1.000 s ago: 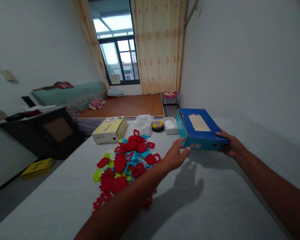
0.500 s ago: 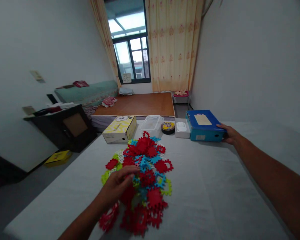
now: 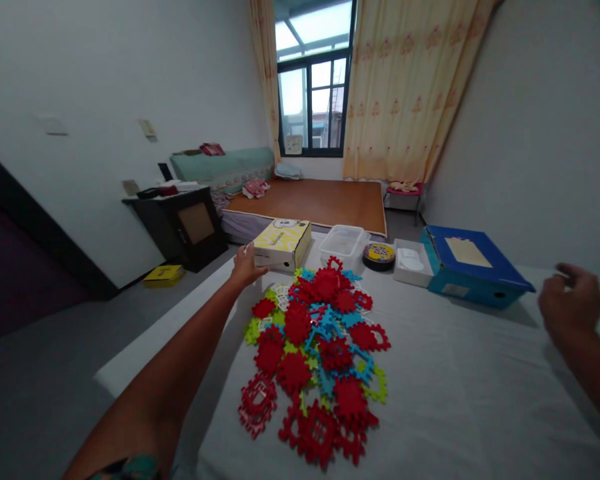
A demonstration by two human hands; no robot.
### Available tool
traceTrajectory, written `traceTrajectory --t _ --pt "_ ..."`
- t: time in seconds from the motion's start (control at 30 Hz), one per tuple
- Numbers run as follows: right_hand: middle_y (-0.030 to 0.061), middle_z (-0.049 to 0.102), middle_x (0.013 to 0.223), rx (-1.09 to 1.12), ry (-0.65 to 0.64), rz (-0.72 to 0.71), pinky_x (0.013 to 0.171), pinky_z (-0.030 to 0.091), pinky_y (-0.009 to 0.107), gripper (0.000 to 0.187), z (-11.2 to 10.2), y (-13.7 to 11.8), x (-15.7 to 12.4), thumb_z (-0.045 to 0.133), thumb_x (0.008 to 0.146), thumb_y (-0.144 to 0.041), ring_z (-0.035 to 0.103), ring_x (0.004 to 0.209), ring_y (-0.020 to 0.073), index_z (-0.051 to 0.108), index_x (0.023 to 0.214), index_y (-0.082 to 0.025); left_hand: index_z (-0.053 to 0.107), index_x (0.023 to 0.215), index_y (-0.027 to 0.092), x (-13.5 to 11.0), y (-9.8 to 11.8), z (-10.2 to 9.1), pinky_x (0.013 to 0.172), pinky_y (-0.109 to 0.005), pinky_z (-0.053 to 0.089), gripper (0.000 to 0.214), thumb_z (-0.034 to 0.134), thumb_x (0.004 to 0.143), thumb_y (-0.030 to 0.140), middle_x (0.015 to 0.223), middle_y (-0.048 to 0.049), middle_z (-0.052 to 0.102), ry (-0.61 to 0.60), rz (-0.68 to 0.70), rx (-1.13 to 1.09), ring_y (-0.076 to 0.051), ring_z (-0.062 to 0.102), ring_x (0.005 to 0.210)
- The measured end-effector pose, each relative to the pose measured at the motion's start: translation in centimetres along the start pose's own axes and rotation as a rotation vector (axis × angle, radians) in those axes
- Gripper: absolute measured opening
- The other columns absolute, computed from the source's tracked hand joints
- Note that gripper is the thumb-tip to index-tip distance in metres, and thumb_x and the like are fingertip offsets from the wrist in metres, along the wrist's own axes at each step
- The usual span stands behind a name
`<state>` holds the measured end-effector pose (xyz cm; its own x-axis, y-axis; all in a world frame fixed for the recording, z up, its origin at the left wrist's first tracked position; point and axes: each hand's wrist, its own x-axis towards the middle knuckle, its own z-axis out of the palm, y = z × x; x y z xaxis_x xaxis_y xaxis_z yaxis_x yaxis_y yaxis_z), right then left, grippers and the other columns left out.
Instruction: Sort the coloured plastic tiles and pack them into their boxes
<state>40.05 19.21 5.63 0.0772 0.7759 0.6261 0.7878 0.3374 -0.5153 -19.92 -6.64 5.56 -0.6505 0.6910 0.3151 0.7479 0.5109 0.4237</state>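
Note:
My left hand [image 3: 247,268] is at the left front corner of a yellow and white cardboard box [image 3: 280,245], its fingers along the side and the thumb by the front face. My right hand [image 3: 573,301] is off to the right of a blue box [image 3: 473,263], apart from it, with loosely curled fingers and nothing visible in them. Between the hands lies a heap of gear-edged plastic pieces [image 3: 325,357] in red, blue, green and white. Both boxes have their lids down.
A clear plastic container [image 3: 344,243], a round black and yellow tin [image 3: 379,256] and an open white box [image 3: 412,261] with a white object inside line the far edge of the white-covered table [image 3: 430,407]. Beyond are a bed [image 3: 315,200] and a dark cabinet [image 3: 190,230].
My left hand has gone from over the plastic pieces to the yellow and white box. My right hand has let go of the blue box and moved right. The view has turned left.

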Motion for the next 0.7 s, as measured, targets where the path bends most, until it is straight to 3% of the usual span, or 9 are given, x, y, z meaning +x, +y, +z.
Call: traceTrajectory --t 0.03,0.1,0.23,0.37,0.57,0.7 --pt "0.0273 0.065 0.115 -0.005 0.071 0.086 0.086 0.050 0.046 0.053 -0.5 -0.8 -1.3 0.040 0.086 -0.024 0.066 0.099 0.0328 0.056 0.131 -0.002 0.029 0.150 0.019 0.5 -0.2 0.5 0.106 -0.048 0.039 0.102 0.080 0.064 0.037 0.155 -0.0196 0.028 -0.014 0.004 0.059 -0.037 0.032 0.141" --pt "0.0191 0.063 0.126 0.043 0.062 0.156 0.087 0.051 0.042 0.055 -1.3 -2.4 -3.9 0.050 0.082 -0.025 0.066 0.103 0.0319 0.054 0.136 -0.017 0.015 0.154 0.022 1.2 -0.5 1.4 0.105 -0.049 0.039 0.114 0.082 0.063 0.040 0.159 -0.0204 0.015 -0.052 0.014 0.141 -0.039 0.025 0.143" --pt "0.0101 0.056 0.138 0.118 -0.107 -0.007 0.086 0.054 0.041 0.047 -1.8 -5.0 -7.9 0.047 0.086 -0.028 0.063 0.112 0.0305 0.054 0.132 -0.031 0.010 0.154 0.027 1.6 -1.3 2.4 0.099 -0.049 0.044 0.110 0.078 0.068 0.036 0.160 -0.0193 0.009 -0.072 0.119 0.246 -0.040 0.034 0.138" --pt "0.0078 0.055 0.137 0.189 -0.255 -0.197 0.088 0.055 0.044 0.032 -0.7 -7.2 -9.7 0.045 0.087 -0.031 0.060 0.115 0.0304 0.056 0.117 -0.032 0.019 0.152 0.027 1.6 -1.6 2.4 0.097 -0.046 0.045 0.088 0.067 0.078 0.027 0.160 -0.0154 0.012 -0.030 0.195 0.314 -0.037 0.039 0.134" --pt "0.0084 0.057 0.133 0.402 -0.404 -0.342 0.096 0.051 0.045 0.029 2.4 -11.9 -12.0 0.044 0.086 -0.028 0.055 0.122 0.0275 0.059 0.111 -0.026 0.025 0.150 0.027 1.1 -0.4 1.8 0.095 -0.048 0.046 0.083 0.065 0.078 0.023 0.157 -0.0136 0.022 -0.048 0.217 0.322 -0.036 0.045 0.126" --pt "0.0080 0.059 0.130 0.514 -0.451 -0.459 0.104 0.044 0.047 0.028 2.9 -15.2 -13.7 0.046 0.088 -0.024 0.054 0.123 0.0254 0.062 0.111 -0.026 0.031 0.147 0.030 0.7 -0.3 0.3 0.092 -0.044 0.048 0.079 0.066 0.077 0.024 0.153 -0.0105 0.028 -0.006 0.246 0.279 -0.034 0.044 0.126"
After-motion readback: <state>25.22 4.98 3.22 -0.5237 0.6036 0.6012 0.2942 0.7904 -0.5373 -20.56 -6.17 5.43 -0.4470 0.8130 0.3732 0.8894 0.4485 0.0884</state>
